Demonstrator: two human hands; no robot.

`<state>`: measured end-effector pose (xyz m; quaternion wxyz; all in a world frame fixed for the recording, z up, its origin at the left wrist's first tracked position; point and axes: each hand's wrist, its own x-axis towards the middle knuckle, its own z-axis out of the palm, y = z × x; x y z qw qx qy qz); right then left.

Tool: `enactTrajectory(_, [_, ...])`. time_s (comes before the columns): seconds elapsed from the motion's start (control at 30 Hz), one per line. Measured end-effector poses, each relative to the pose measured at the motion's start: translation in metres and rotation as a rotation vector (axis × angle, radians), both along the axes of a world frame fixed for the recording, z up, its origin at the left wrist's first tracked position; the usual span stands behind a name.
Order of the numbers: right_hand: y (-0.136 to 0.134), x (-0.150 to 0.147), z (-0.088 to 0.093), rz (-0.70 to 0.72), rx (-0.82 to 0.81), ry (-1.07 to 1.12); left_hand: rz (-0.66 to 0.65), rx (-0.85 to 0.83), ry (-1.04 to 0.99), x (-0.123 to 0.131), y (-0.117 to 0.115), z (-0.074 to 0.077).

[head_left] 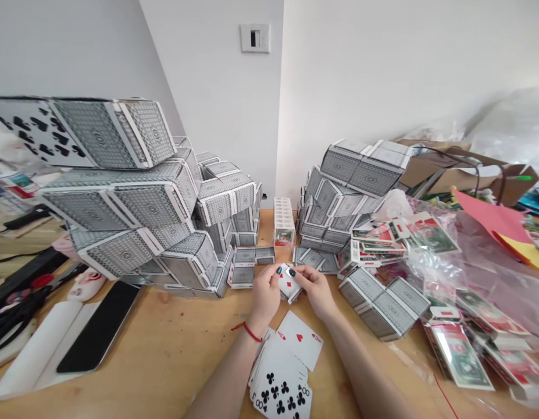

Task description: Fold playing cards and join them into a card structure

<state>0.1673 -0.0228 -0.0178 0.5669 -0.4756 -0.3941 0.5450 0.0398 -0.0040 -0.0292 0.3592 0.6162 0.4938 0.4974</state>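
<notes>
Far left of the left hand: black tablet (99,326) flat on the wooden table (173,349), near its front edge. Beyond it, a tall block wall (134,198) of grey-backed cards, leaning out to the left.

Left hand (264,294): fingers curled, pinching the left side of a folded card (289,285). Red string (250,331) round the wrist.

Folded card: held between both hands just above the table, red-diamond face up toward the camera. Fingers cover its ends, so the long axis can't be told.

Right hand (317,291): closed on the card's right side, thumb on top.

Just nearer the person than the hands: loose cards (286,366) fanned face up, clubs nearest. Beyond the hands: a small clear box (283,224) upright in the gap between the walls.

Right of the right hand: a second card stack (347,186), lower card blocks (382,302) close by, then wrapped packs (456,349) on plastic sheet.

Open room: bare wood left of the left forearm; the right side is crowded.
</notes>
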Motion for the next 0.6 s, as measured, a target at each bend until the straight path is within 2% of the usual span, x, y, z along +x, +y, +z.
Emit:
enactTrajectory(0.23, [-0.004, -0.003, 0.003, 0.130, 0.010, 0.038, -0.118, 0.049, 0.026, -0.001, -0.005, 0.015])
enactTrajectory(0.4, [-0.005, -0.013, 0.001, 0.030, 0.020, 0.060, 0.031, -0.097, -0.142, 0.000, -0.004, 0.009])
enactTrajectory(0.5, [-0.004, -0.015, -0.001, -0.053, 0.033, 0.045, -0.025, -0.150, -0.216, 0.001, -0.005, 0.006])
enactTrajectory(0.6, [-0.003, -0.014, -0.002, -0.067, 0.027, 0.031, -0.098, -0.156, -0.224, 0.003, -0.007, 0.005])
